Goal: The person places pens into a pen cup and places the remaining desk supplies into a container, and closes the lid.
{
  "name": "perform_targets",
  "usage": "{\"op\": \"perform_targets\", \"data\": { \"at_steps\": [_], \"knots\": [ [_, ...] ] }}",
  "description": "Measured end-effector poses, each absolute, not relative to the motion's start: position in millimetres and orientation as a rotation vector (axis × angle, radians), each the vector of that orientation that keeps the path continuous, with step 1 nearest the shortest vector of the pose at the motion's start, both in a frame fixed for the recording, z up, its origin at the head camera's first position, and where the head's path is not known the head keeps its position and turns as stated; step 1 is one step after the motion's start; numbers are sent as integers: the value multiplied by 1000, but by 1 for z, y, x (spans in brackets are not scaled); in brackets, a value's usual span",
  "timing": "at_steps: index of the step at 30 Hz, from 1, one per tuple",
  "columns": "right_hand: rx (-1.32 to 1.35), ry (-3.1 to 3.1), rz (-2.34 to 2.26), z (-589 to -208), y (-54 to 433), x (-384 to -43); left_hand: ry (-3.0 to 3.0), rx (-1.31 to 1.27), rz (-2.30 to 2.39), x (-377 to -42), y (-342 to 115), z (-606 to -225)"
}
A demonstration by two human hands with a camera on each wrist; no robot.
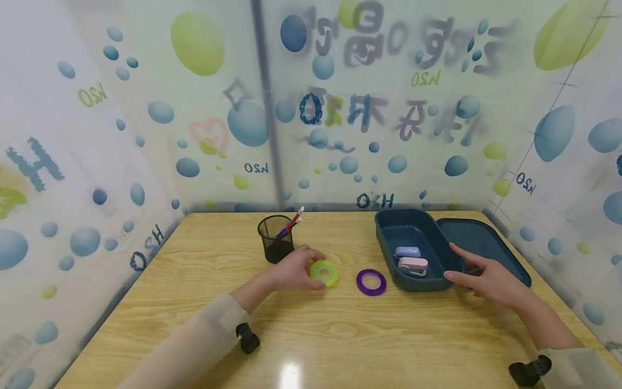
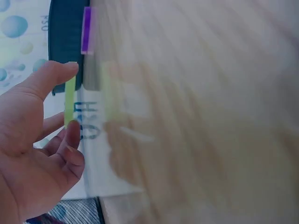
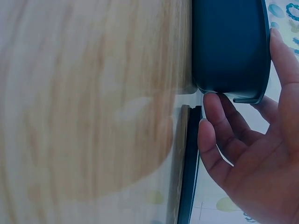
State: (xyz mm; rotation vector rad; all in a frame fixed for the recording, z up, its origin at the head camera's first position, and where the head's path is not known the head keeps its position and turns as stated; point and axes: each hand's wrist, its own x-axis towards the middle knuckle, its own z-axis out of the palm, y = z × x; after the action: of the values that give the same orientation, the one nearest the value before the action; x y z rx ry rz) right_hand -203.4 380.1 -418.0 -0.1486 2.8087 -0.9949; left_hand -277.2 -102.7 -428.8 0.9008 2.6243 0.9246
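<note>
My left hand (image 1: 295,268) pinches a yellow-green roll of tape (image 1: 324,273) between thumb and fingers. In the left wrist view the tape (image 2: 69,100) is edge-on, a little above the tabletop, apart from its reflection. A purple roll of tape (image 1: 371,282) lies flat to its right. My right hand (image 1: 491,278) grips the right end of a dark blue-green box (image 1: 405,227), thumb at the rim; in the right wrist view some fingers reach round the box wall (image 3: 231,51). Inside the box lie a lilac object (image 1: 407,252) and a pink stapler-like object (image 1: 413,263).
A black mesh pen cup (image 1: 277,248) holding a few pens (image 1: 289,224) stands behind my left hand. A flat blue-green lid (image 1: 491,246) lies right of the box. Printed curtains (image 1: 316,151) enclose the wooden table (image 1: 311,335) at the back and sides.
</note>
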Motion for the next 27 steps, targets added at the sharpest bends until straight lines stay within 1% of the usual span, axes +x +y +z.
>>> {"op": "perform_targets", "data": {
  "at_steps": [11, 18, 27],
  "knots": [
    [-148, 2810, -988, -418, 380, -204, 2611, 912, 1091, -289, -51, -407],
    [-144, 2806, -990, -420, 381, -204, 2648, 943, 1125, -309, -4, -398],
    [-164, 2823, -1006, -419, 382, -204, 2731, 904, 1096, -335, 48, -401]
  ]
}}
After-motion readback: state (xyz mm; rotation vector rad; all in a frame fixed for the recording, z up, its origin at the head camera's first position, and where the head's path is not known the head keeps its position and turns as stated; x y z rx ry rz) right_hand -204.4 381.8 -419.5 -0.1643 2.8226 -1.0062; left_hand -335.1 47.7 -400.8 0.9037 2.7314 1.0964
